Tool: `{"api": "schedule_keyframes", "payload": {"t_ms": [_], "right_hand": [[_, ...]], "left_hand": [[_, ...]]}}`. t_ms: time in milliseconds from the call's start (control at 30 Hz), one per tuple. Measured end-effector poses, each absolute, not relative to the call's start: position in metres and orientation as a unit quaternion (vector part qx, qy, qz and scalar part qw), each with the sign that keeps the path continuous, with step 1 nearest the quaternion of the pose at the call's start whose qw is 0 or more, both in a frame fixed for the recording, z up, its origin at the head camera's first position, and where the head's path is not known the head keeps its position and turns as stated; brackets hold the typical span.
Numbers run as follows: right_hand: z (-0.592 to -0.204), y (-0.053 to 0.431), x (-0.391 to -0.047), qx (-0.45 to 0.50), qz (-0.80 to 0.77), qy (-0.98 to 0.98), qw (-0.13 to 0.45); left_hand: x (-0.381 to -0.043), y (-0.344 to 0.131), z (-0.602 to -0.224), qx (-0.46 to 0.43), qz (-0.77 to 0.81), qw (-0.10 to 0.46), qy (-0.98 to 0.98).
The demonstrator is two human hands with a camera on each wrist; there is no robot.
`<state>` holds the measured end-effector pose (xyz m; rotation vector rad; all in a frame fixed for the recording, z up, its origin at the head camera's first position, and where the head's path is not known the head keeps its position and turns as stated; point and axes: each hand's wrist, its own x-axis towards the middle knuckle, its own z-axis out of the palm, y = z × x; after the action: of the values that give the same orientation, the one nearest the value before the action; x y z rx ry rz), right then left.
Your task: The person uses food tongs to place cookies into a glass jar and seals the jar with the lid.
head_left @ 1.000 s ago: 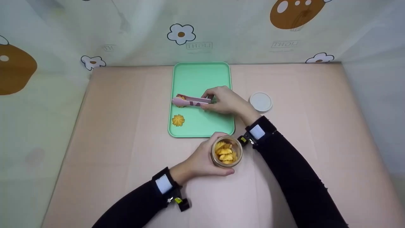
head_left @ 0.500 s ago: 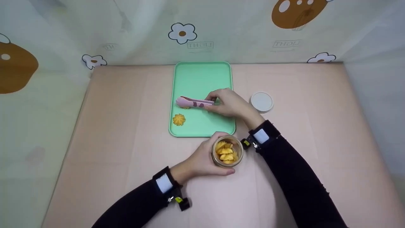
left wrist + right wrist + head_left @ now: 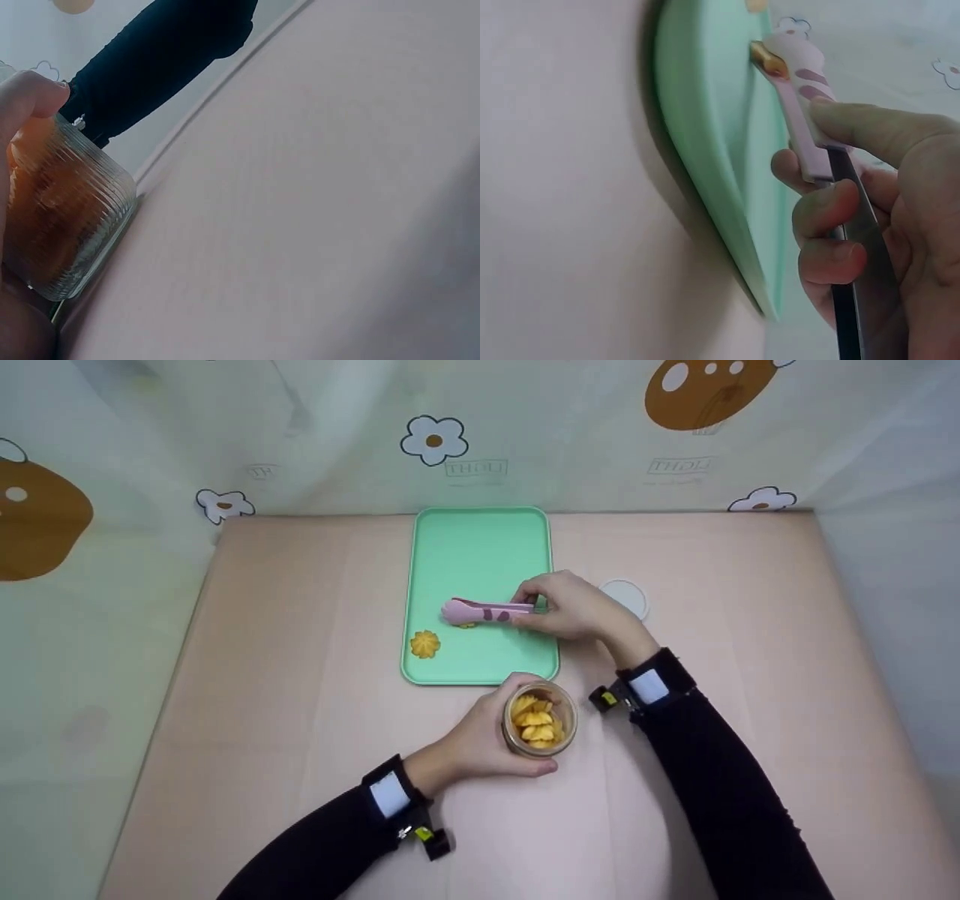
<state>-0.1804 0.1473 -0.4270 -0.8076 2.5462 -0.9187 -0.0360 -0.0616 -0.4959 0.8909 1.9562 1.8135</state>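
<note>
My left hand (image 3: pixel 480 739) grips a ribbed glass jar (image 3: pixel 82 202), its open mouth facing up in the head view with several yellow flower-shaped cookies (image 3: pixel 536 721) inside. Over the green tray (image 3: pixel 480 540), my right hand (image 3: pixel 570 604) holds pink-tipped tongs (image 3: pixel 487 611) with dark metal arms. Pinched between the tong tips is a cookie (image 3: pixel 769 60), mostly hidden by them in the head view. Another flower-shaped cookie (image 3: pixel 425 644) lies at the tray's near left corner.
A white round lid (image 3: pixel 628 596) lies right of the tray, partly covered by my right hand and wrist. A patterned curtain (image 3: pixel 525 435) hangs behind the pink tabletop (image 3: pixel 300 622).
The tongs closed on a cookie at the tray's left side and have carried it rightward and slightly nearer. My left hand and the jar have stayed in place.
</note>
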Motion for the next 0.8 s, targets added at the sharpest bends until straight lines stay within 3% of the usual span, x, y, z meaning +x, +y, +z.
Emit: {"api": "schedule_keyframes", "payload": {"t_ms": [467, 800], "right_hand": [[-0.364, 0.188, -0.142, -0.357, -0.289, 0.881, 0.112], [-0.311, 0.207, -0.09, -0.39, -0.265, 0.882, 0.009]], "left_hand": [[-0.037, -0.061, -0.496, 0.316, 0.64, 0.163, 0.681], [-0.035, -0.062, -0.498, 0.315, 0.63, 0.152, 0.694]]}}
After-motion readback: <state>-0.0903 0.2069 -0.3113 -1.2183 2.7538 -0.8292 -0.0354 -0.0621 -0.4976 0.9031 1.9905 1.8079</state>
